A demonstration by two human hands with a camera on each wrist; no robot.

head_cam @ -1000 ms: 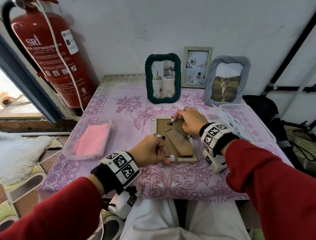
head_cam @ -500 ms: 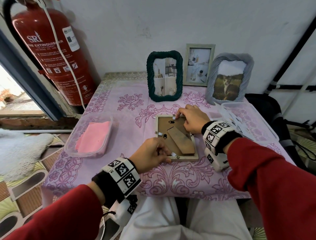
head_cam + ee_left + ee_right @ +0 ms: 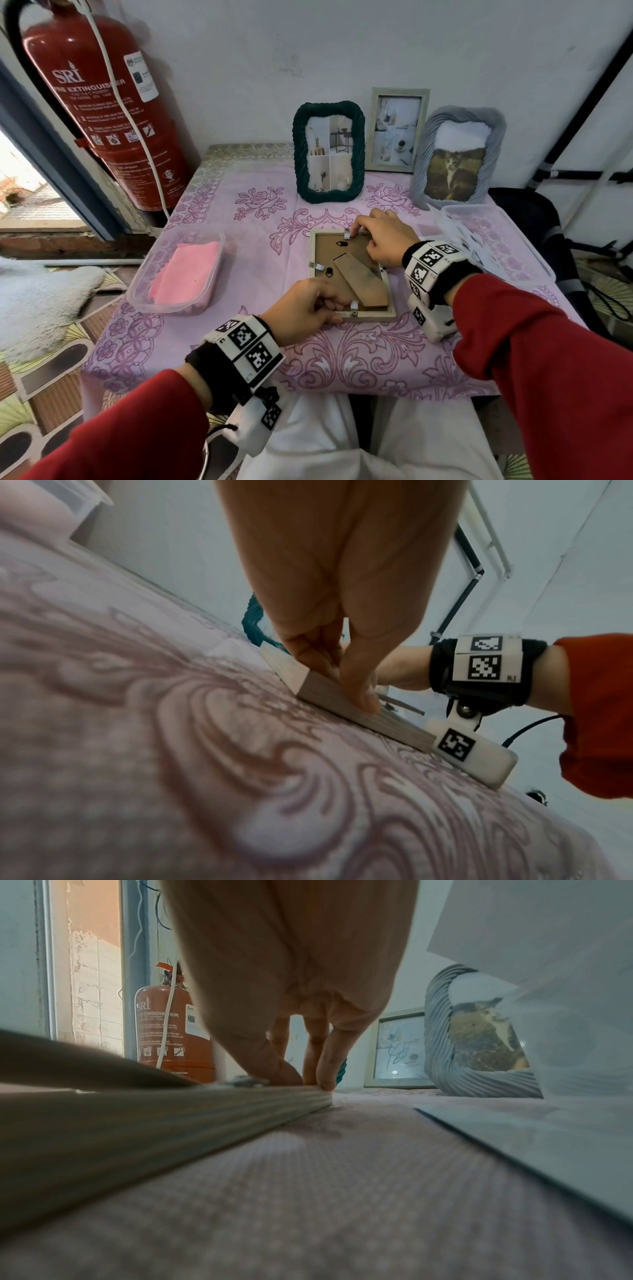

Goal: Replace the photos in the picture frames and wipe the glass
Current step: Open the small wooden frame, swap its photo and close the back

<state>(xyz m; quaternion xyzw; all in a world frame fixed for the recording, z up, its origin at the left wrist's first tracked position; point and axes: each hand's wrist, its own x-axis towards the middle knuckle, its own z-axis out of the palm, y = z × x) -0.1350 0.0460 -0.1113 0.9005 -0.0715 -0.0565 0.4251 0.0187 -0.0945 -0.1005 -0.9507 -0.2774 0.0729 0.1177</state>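
Note:
A pale wooden picture frame (image 3: 327,251) lies face down on the purple tablecloth, its brown backing and folded stand facing up. My left hand (image 3: 334,306) grips its near left corner, thumb on the near edge (image 3: 394,725) and fingers (image 3: 358,696) curled over the rim. My right hand (image 3: 359,234) is at the far right corner, its fingers (image 3: 323,1074) curled down onto the frame's rim (image 3: 171,1118) by a small metal tab (image 3: 346,235). The glass and photo are hidden underneath.
Three frames stand at the back: dark green (image 3: 327,197), pale wood (image 3: 397,92), grey (image 3: 457,114). A clear tub with a pink cloth (image 3: 186,270) sits left, a clear box of photos (image 3: 493,246) right. A red fire extinguisher (image 3: 102,113) stands beside the table.
My left hand has slid slightly toward the frame's near left corner. The right hand stays at the far edge by the tab. The frame lies where it was.

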